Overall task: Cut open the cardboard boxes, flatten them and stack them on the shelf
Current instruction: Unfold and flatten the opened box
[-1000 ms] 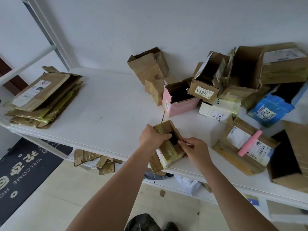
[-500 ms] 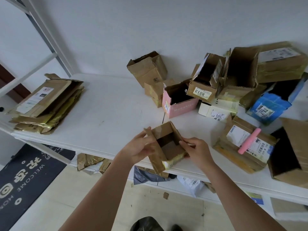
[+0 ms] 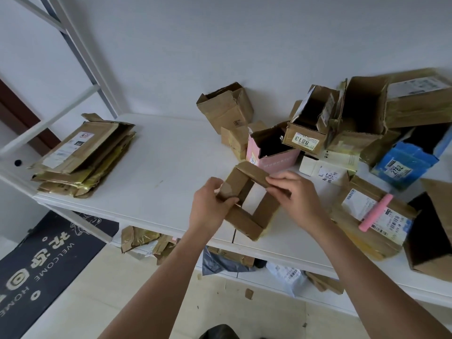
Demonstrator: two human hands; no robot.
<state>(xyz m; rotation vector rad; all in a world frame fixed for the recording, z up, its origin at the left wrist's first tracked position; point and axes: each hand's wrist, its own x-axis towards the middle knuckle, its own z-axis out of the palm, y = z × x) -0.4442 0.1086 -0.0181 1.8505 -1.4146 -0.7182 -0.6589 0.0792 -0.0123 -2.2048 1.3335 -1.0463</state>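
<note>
since a moment ago the small brown box (image 3: 247, 204) has opened into a bottomless sleeve; you see the shelf (image 3: 156, 167) through it. your left hand (image 3: 211, 209) grips its left wall, right hand (image 3: 291, 192) pinches the far edge, above the shelf's front.

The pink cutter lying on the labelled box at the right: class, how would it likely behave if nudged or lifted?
The pink cutter is slim and rod-like, so it is probably light. It lies on a sloping flattened box, so a nudge might slide or roll it off. It looks rigid, likely plastic, and easy to pinch.
</note>
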